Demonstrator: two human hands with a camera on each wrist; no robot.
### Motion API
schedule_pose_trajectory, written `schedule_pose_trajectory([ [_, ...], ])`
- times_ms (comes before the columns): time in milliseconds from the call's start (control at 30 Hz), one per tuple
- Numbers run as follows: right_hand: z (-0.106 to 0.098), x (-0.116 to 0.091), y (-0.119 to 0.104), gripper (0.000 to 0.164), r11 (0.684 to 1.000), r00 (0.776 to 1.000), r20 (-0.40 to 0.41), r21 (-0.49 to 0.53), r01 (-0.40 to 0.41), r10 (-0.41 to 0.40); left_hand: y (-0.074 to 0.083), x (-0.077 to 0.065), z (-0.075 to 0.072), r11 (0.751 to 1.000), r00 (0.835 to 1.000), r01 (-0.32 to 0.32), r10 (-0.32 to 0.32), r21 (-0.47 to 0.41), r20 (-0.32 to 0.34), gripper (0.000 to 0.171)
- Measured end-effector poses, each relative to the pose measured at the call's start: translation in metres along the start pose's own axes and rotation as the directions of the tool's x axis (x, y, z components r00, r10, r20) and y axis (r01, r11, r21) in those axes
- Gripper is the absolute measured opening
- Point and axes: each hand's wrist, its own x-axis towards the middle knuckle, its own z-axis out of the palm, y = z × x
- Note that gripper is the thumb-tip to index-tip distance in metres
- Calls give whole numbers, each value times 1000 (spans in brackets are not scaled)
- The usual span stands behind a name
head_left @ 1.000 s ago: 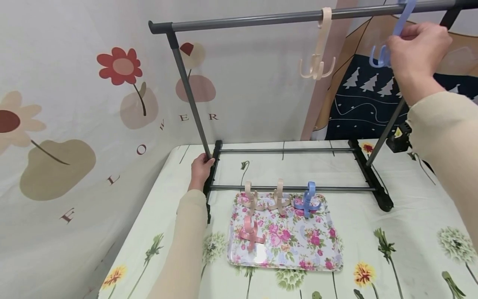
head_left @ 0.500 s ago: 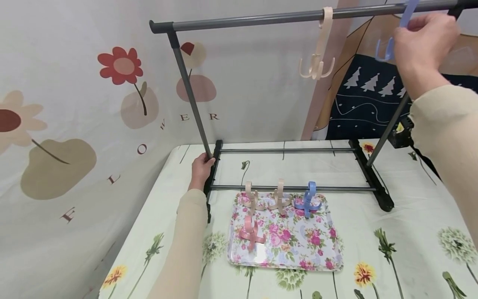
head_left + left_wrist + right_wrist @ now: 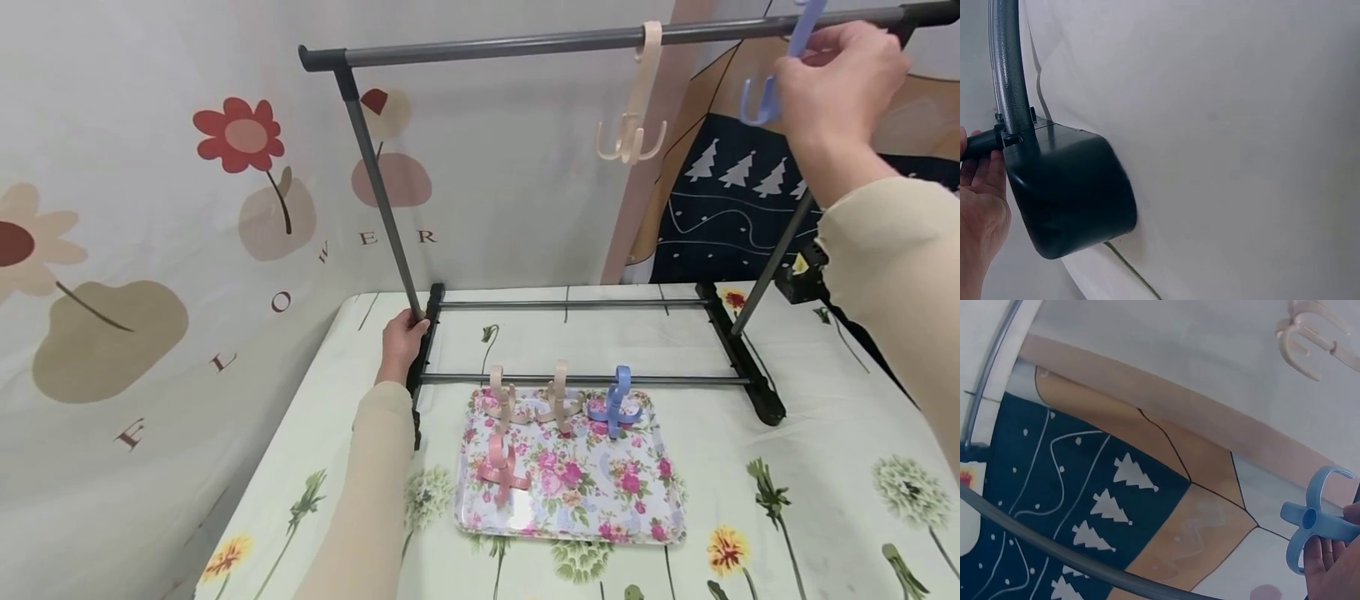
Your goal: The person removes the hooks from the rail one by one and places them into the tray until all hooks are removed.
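A grey metal rack with a top bar (image 3: 495,50) stands on the table. My left hand (image 3: 402,340) grips the foot of its left upright (image 3: 386,208); in the left wrist view, fingers (image 3: 990,170) curl at a black joint beside the black end piece (image 3: 1075,194). High on the right, my right hand (image 3: 843,108) pinches the stem of a blue multi-prong hook (image 3: 767,102), whose top end overlaps the bar. Its prongs show in the right wrist view beside my fingers (image 3: 1313,556). A cream hook (image 3: 632,125) hangs from the bar to the left of it.
A floral tray (image 3: 570,500) lies before the rack, bearing two beige hooks (image 3: 558,400), a blue hook (image 3: 615,404) and a pink hook (image 3: 502,473). A black device (image 3: 801,279) with a cable sits behind the right upright. Printed cloth hangs behind.
My right hand and the blue hook rose slightly and shifted right, then came back left. My left hand keeps its grip on the rack. The head view has shifted slightly.
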Motion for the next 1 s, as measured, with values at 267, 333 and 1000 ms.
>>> schedule_pose_trajectory([
  [267, 0, -12, 14, 40, 999, 998, 58, 47, 9, -12, 2, -1, -3, 1000, 1000, -2, 2, -5, -2, 29],
  [333, 0, -15, 16, 41, 998, 996, 84, 68, 2, -8, 2, -1, -4, 1000, 1000, -3, 3, -6, -4, 28],
  [1000, 1, -46, 41, 46, 997, 978, 204, -44, 58, -48, 2, 1, 2, 1000, 1000, -5, 5, 10, 2, 25],
])
